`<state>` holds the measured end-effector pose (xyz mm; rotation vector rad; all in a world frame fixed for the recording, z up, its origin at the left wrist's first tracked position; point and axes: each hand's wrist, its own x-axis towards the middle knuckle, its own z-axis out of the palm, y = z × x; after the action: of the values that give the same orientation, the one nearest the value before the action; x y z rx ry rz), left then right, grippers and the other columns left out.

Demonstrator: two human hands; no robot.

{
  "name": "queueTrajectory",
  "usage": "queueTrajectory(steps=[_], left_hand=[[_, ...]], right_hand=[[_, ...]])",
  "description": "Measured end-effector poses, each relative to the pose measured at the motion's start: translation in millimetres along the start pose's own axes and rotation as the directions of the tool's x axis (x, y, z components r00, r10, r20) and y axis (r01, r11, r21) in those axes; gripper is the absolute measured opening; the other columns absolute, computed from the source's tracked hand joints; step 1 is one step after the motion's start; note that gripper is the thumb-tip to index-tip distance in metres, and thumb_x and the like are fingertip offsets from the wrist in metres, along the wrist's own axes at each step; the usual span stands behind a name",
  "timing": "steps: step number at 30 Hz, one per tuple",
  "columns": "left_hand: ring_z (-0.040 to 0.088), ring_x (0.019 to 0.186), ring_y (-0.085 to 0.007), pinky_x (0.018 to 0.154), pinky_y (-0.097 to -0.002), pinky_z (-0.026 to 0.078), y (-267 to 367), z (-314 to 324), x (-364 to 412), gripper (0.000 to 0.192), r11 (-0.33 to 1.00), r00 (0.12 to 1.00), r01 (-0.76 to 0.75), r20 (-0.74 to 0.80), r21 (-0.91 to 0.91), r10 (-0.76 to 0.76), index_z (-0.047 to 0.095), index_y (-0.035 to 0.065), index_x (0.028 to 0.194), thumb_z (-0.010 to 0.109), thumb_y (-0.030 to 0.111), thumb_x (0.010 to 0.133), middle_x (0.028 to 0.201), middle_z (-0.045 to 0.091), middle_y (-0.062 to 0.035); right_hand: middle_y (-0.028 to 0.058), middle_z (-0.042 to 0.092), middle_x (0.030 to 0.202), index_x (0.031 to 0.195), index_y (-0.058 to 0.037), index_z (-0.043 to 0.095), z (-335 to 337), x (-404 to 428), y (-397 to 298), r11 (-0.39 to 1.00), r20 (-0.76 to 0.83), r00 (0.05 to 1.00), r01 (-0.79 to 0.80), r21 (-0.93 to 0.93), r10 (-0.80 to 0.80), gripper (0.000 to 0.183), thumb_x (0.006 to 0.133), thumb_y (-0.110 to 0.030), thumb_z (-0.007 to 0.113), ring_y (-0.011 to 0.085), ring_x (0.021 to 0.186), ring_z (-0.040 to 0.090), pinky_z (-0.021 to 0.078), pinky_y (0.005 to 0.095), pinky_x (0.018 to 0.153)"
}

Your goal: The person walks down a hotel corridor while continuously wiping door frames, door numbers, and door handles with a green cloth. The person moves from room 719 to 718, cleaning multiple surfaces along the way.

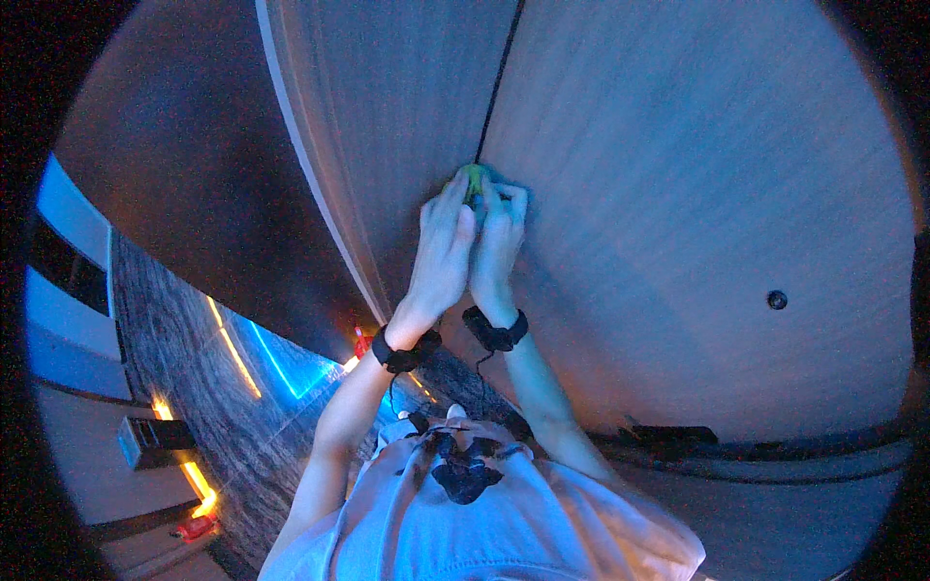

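Both arms reach up before me, with a black band on each wrist. My left hand (445, 243) and my right hand (500, 236) are side by side, their fingers on a small green object (475, 178), whose kind I cannot tell. It rests against a large flat panelled surface (654, 181), at the lower end of a dark straight seam or line (500, 80). The fingers partly cover the green object, so how firmly each hand grips it is hidden.
A pale curved edge (298, 149) borders the panel on the left. A small round dark fitting (777, 299) is at the right. Lower left are a grey streaked floor (167, 312), glowing yellow and blue strips, a dark box-like object (149, 441) and a red object (196, 528).
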<state>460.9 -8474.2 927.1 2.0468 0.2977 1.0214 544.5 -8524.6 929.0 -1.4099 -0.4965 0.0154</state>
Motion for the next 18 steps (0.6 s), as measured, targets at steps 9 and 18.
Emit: queueTrajectory(steps=[9,18], left_hand=[[0.039,0.158,-0.0436,0.133,-0.0492,0.025,51.8,-35.0,73.2,0.063,0.871,0.874,-0.479,-0.149,-0.112,0.462,0.046,-0.0059,0.166,0.038,0.038,0.121,0.174,0.043,-0.0259],[0.041,0.152,-0.0440,0.132,-0.0485,0.025,66.1,-23.8,62.5,0.069,0.921,0.917,-0.385,-0.135,-0.061,0.375,0.047,-0.0079,0.164,0.027,0.044,0.123,0.173,0.044,-0.0272]], right_hand=[[0.0181,0.061,0.139,0.140,0.0001,0.067,8.8,46.0,-83.1,0.648,0.028,0.717,0.645,-0.405,-0.696,0.035,0.115,-0.023,0.061,0.0312,0.124,0.065,0.0537,0.0406,0.103],[0.0298,0.065,0.130,0.137,-0.0009,0.056,1.3,38.8,-112.5,0.883,0.026,0.917,0.390,-0.260,-0.397,0.040,0.116,-0.035,0.055,0.0519,0.121,0.063,0.0509,0.0599,0.098]])
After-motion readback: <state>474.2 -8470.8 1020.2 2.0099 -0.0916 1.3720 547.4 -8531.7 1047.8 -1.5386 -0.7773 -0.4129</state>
